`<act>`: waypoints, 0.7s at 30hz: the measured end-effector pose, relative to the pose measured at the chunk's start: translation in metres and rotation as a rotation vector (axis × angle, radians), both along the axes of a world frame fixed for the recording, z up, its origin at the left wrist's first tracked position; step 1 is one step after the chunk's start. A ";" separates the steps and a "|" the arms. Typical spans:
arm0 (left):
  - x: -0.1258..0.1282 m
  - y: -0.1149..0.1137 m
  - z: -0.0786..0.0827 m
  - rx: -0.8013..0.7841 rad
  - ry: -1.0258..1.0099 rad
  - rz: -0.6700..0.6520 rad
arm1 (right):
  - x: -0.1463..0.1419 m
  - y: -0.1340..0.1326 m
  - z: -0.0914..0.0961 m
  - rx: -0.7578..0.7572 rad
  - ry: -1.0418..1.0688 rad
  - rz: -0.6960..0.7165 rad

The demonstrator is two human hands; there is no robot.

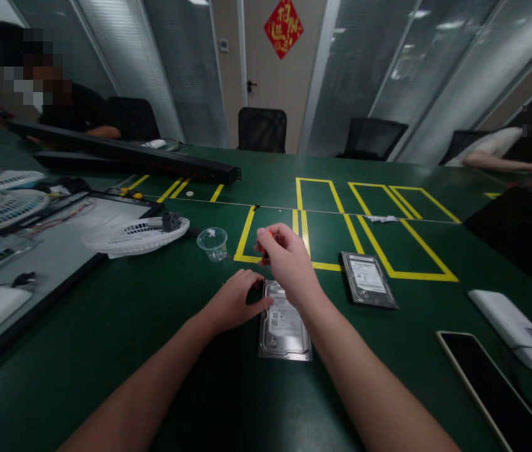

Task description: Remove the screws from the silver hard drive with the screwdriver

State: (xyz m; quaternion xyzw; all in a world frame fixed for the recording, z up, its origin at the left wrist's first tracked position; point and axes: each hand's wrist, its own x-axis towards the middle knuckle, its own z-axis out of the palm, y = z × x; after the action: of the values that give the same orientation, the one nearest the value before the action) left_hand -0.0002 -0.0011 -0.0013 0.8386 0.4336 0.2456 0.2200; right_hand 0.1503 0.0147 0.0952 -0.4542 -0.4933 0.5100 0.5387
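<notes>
A silver hard drive (pixel 285 326) lies flat on the green table (pixel 153 326) right in front of me. My left hand (pixel 234 300) rests against its left upper edge, thumb touching the drive. My right hand (pixel 287 260) hovers over the drive's top end, fingers closed on a small tool with an orange-red handle (pixel 269 235); the tool's tip is hidden by the hand. A second hard drive (pixel 368 279) lies to the right, partly on a yellow tape line.
A clear plastic cup (pixel 212 242) stands left of my hands. A white fan grille (pixel 137 235) and fan parts lie on a grey mat at left. Yellow tape boxes (pixel 379 220) mark the table. A tablet (pixel 492 383) and white case sit at right. Other people sit at both far corners.
</notes>
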 end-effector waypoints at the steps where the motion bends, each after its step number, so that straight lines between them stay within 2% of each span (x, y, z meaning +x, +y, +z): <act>1: 0.000 0.000 0.000 -0.001 0.002 0.000 | 0.000 0.000 0.000 -0.001 -0.002 -0.001; 21: 0.000 0.000 -0.002 -0.011 -0.033 -0.002 | -0.001 -0.002 0.001 0.010 -0.044 0.055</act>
State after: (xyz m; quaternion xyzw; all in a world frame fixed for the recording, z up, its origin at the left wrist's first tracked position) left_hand -0.0005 -0.0006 -0.0034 0.8338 0.4304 0.2566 0.2318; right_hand 0.1488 0.0129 0.0961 -0.4490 -0.5200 0.5119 0.5157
